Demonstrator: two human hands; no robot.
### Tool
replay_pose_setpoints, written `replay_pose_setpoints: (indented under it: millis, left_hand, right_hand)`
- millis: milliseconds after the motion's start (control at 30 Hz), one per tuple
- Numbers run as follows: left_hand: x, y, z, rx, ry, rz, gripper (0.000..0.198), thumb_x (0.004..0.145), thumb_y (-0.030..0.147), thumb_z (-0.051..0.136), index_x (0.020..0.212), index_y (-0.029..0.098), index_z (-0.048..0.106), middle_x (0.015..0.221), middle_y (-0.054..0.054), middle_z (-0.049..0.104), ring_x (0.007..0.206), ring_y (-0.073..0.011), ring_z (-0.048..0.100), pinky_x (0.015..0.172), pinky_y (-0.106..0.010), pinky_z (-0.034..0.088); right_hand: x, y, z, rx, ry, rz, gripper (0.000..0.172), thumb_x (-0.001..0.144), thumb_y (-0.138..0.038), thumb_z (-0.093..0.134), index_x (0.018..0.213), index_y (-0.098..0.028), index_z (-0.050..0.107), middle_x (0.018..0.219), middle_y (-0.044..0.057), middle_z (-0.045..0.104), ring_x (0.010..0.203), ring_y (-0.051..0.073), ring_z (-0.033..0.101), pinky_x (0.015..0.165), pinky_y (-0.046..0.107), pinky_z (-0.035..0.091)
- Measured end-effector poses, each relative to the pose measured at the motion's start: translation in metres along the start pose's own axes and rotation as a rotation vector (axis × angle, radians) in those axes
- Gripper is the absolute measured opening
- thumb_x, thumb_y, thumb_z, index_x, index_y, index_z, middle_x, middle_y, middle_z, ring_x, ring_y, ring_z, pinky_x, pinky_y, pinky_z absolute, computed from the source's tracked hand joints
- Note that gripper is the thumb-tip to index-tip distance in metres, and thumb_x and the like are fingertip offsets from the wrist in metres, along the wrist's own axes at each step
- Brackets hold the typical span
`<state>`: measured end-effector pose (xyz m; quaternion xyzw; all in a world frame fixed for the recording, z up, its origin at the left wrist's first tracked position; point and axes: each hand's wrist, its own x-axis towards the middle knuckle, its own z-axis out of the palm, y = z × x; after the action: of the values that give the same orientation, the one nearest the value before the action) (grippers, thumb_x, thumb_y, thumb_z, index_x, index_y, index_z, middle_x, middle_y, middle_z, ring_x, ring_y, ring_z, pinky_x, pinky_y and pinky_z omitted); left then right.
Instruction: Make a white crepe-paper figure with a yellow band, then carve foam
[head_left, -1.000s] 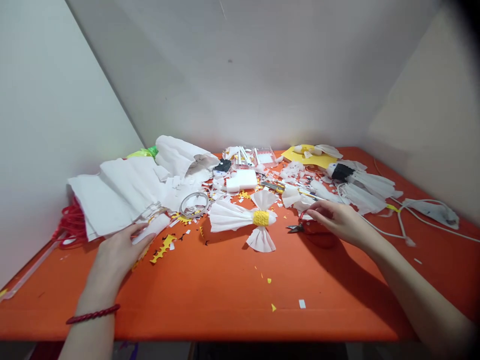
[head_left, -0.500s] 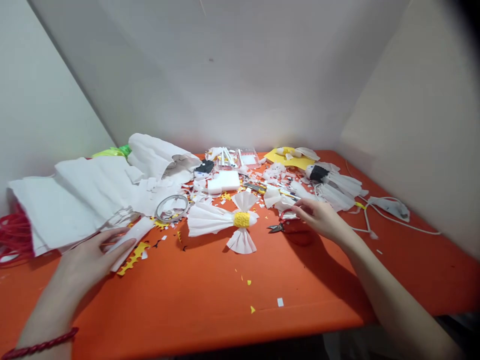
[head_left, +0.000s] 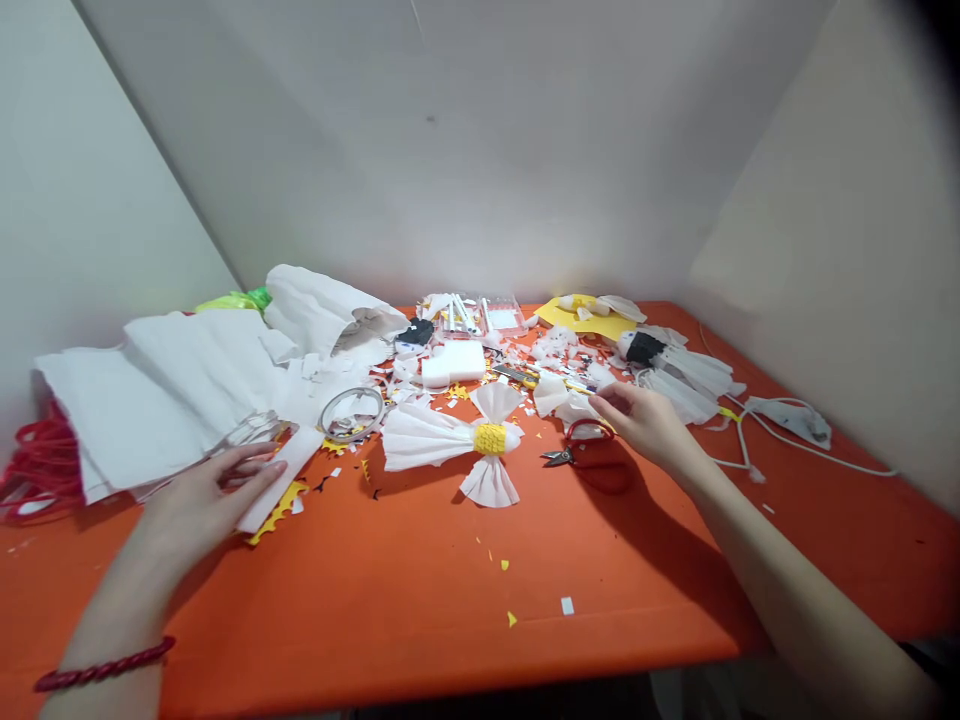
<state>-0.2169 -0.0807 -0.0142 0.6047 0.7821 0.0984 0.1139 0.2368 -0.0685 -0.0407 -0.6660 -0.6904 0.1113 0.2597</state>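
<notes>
My left hand point(head_left: 214, 495) is at the left, its thumb and fingers closed round a folded white paper strip point(head_left: 296, 462). Under that strip a notched yellow foam piece point(head_left: 279, 515) sticks out. My right hand point(head_left: 636, 415) has thumb and fingertips pinched together beside white paper scraps point(head_left: 574, 405); what lies between them is too small to make out. Just below it are red-handled scissors point(head_left: 574, 450), blades partly apart. Between my hands lies a white pleated paper figure point(head_left: 427, 438) with a yellow wrapped band point(head_left: 490, 438).
A ring of silver tape point(head_left: 351, 414) lies near the strip. Large white paper sheets point(head_left: 187, 385) and red cord point(head_left: 45, 460) are at the left. Farther back are a white block point(head_left: 454, 363), a cutter knife point(head_left: 516, 375), a black-banded figure point(head_left: 675, 365) and a white cable point(head_left: 840, 460).
My left hand and the paper strip have shifted slightly up and to the right. My right hand has lifted slightly off the scissors' handles. The view has turned a little.
</notes>
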Motion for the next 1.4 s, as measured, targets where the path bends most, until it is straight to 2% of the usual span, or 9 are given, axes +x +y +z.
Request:
replay_pose_setpoints:
  millis: [267,367,467,667,833,933,1133,1267,1400]
  left_hand:
    - [-0.024,0.050,-0.026,-0.020,0.183,-0.077,0.047,0.081,0.055,0.045,0.111,0.022,0.062,0.099,-0.006,0.068,0.081,-0.0242,0.063,0.070,-0.032,0.046]
    - [-0.033,0.077,-0.031,-0.195,0.223,0.111,0.034,0.080,0.047,0.055,0.104,0.026,0.064,0.095,0.000,0.069,0.078,-0.0194,0.063,0.073,-0.029,0.047]
    - [-0.033,0.104,-0.028,-0.322,0.237,0.442,0.030,0.081,0.046,0.056,0.100,0.025,0.066,0.096,0.000,0.069,0.084,-0.0189,0.063,0.069,-0.026,0.048]
    - [-0.025,0.178,-0.004,-0.635,-0.019,0.830,0.041,0.080,0.042,0.061,0.114,0.020,0.059,0.104,-0.006,0.067,0.090,-0.0181,0.064,0.078,-0.030,0.052]
    - [-0.030,0.213,0.015,-0.761,-0.296,0.798,0.048,0.078,0.044,0.063,0.117,0.017,0.057,0.094,-0.007,0.068,0.085,-0.0186,0.063,0.070,-0.029,0.052]
    - [-0.031,0.212,0.020,-0.786,-0.422,0.769,0.033,0.081,0.039,0.059,0.105,0.016,0.065,0.085,-0.005,0.069,0.074,-0.0157,0.062,0.061,-0.025,0.048]
    - [-0.025,0.201,0.025,-0.786,-0.445,0.765,0.021,0.081,0.032,0.059,0.090,0.015,0.068,0.089,-0.005,0.068,0.077,-0.0145,0.060,0.065,-0.024,0.045]
    - [-0.021,0.202,0.024,-0.868,-0.410,0.718,0.018,0.079,0.030,0.061,0.082,0.013,0.064,0.077,-0.002,0.063,0.069,-0.0121,0.057,0.061,-0.022,0.044]
    - [-0.019,0.203,0.025,-1.059,-0.520,0.644,0.018,0.079,0.031,0.062,0.079,0.013,0.059,0.074,-0.001,0.060,0.068,-0.0113,0.057,0.064,-0.024,0.046]
  right_hand:
    - [0.073,-0.007,0.024,-0.071,-0.095,-0.149,0.018,0.075,-0.031,0.060,0.079,-0.017,0.070,0.083,0.008,0.068,0.075,0.019,0.060,0.068,0.027,0.042]
    - [0.081,-0.010,0.032,-0.057,-0.093,-0.193,0.009,0.070,-0.024,0.065,0.071,-0.016,0.069,0.077,0.008,0.067,0.075,0.019,0.060,0.070,0.027,0.043]
    - [0.071,-0.016,0.026,-0.013,0.001,-0.231,0.012,0.077,-0.026,0.059,0.077,-0.016,0.067,0.084,0.007,0.067,0.079,0.019,0.060,0.073,0.029,0.045]
    - [0.025,-0.048,-0.004,0.128,0.260,-0.432,0.017,0.088,-0.030,0.049,0.095,-0.020,0.061,0.095,0.006,0.064,0.088,0.016,0.059,0.082,0.030,0.047]
    - [-0.004,-0.071,-0.006,0.241,0.414,-0.689,0.012,0.085,-0.014,0.051,0.091,-0.020,0.059,0.088,0.004,0.064,0.083,0.014,0.061,0.077,0.028,0.049]
    - [-0.012,-0.074,0.003,0.442,0.296,-0.573,0.018,0.083,-0.015,0.053,0.100,-0.020,0.057,0.092,0.004,0.063,0.085,0.013,0.061,0.078,0.027,0.050]
    - [-0.017,-0.077,0.012,1.015,-0.156,-0.170,0.026,0.080,-0.027,0.061,0.104,-0.019,0.054,0.089,0.005,0.064,0.081,0.013,0.062,0.073,0.028,0.053]
    - [-0.016,-0.076,0.007,1.088,-0.276,-0.020,0.023,0.074,-0.029,0.068,0.092,-0.016,0.061,0.093,0.005,0.066,0.080,0.013,0.063,0.074,0.027,0.053]
    - [-0.016,-0.074,0.004,1.153,-0.302,0.040,0.033,0.067,-0.026,0.074,0.097,-0.019,0.061,0.091,0.003,0.066,0.077,0.011,0.063,0.068,0.024,0.053]
